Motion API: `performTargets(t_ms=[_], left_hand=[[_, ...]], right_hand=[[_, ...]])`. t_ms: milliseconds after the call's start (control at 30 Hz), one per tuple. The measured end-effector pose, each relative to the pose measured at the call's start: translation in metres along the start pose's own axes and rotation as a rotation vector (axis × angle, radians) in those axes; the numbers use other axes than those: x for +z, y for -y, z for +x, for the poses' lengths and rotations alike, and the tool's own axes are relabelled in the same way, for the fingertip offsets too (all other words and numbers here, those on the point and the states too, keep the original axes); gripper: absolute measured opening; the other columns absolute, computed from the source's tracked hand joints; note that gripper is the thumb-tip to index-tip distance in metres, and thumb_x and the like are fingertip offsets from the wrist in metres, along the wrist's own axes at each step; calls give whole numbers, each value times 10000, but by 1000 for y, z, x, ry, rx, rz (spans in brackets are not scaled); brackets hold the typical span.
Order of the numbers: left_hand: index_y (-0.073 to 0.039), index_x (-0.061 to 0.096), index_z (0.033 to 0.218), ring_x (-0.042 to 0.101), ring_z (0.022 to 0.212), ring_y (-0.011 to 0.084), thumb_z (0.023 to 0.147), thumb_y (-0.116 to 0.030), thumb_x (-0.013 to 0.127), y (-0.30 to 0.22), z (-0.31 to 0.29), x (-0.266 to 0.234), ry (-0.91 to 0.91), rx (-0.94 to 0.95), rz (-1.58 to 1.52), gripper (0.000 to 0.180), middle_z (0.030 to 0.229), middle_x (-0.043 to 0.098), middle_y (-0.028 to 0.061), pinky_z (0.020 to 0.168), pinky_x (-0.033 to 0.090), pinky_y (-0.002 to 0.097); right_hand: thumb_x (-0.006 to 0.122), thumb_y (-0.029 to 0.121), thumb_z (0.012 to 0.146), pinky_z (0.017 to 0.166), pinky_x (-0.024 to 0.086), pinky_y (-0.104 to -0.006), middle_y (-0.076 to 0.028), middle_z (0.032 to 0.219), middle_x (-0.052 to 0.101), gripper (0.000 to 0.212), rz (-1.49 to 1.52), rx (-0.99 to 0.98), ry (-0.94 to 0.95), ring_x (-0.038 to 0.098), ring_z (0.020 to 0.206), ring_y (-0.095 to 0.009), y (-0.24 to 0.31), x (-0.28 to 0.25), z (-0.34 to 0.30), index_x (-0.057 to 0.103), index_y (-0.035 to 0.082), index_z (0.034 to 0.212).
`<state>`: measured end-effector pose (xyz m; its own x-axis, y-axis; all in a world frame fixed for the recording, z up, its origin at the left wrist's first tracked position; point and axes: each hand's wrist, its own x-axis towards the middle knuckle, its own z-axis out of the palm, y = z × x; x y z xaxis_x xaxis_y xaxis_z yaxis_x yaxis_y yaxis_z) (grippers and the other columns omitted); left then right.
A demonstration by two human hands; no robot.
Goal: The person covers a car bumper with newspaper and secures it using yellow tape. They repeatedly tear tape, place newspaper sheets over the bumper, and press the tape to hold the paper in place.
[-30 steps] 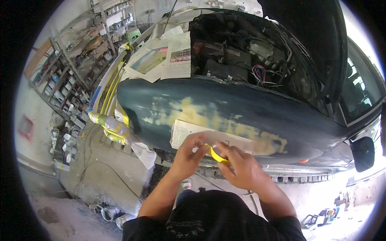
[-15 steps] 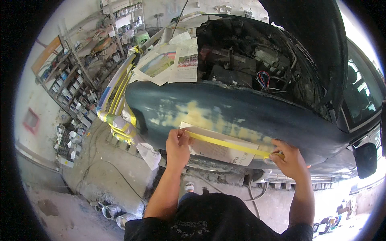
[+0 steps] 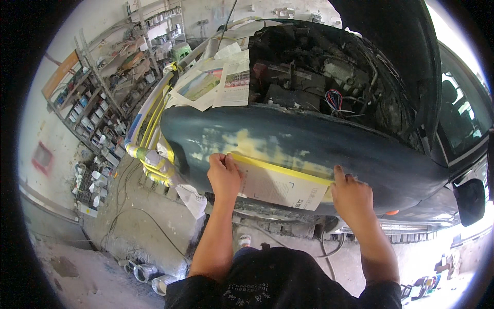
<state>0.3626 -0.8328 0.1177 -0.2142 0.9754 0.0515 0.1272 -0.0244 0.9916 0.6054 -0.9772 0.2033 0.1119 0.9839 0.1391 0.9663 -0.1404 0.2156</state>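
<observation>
The room has a grey, stained floor (image 3: 139,226) and pale, marked walls (image 3: 56,123), with a pinkish-red smear low on the left one. Strong daylight washes out the right side. Most of the view is taken up by a dark green car (image 3: 406,165), its hood (image 3: 396,51) raised above an open engine bay (image 3: 309,87). Shelves (image 3: 103,98) lean through the upper left, loaded with cans and mixed clutter; more pots stand on the floor below them.

The fender (image 3: 329,131) faces the person, dull and smooth, with cream filler (image 3: 247,141) spread across its middle in ragged, cloudy patches and smaller pale specks around them. Left of it, the bumper (image 3: 154,159) is wrapped in paper and yellow tape. Newspaper (image 3: 211,85) covers the front edge of the bay.

A printed sheet (image 3: 278,185) lies against the fender's lower side, just under the filler. A yellow strip (image 3: 280,167) runs along its upper edge, from one hand to the other.

The hands are well apart. The right hand (image 3: 352,193) sets its forefinger at the strip's right end, other fingers curled; its grip is hidden. The left hand (image 3: 224,177) bends its fingers at the left end; whether they pinch or press, I cannot tell.
</observation>
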Motion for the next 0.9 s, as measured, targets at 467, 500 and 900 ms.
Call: performTargets(t_ms=[467, 500, 900], left_hand=[[20, 453, 1077, 611, 616, 313, 907, -98, 578, -5, 1, 2, -28, -128, -55, 242, 772, 598, 171, 593, 498, 409], [25, 452, 1115, 597, 661, 296, 901, -88, 579, 4, -1, 2, -62, 87, 80, 273, 828, 589, 174, 605, 490, 408], [-47, 472, 1365, 407, 1172, 423, 864, -322, 590, 23, -62, 18, 48, 782, 929, 584, 1377, 368, 257, 973, 313, 535]], right_hand=[[547, 197, 857, 665, 545, -413, -148, 911, 660, 485, -114, 18, 68, 680, 770, -289, 8, 7, 2, 478, 8, 1298], [544, 190, 853, 664, 545, -413, -150, 907, 659, 479, -115, 12, 66, 681, 769, -291, 9, 6, 3, 483, 6, 1291], [581, 193, 831, 604, 554, -406, -154, 848, 652, 453, -82, 12, 13, 679, 708, -307, 9, 11, -1, 506, -3, 1233]])
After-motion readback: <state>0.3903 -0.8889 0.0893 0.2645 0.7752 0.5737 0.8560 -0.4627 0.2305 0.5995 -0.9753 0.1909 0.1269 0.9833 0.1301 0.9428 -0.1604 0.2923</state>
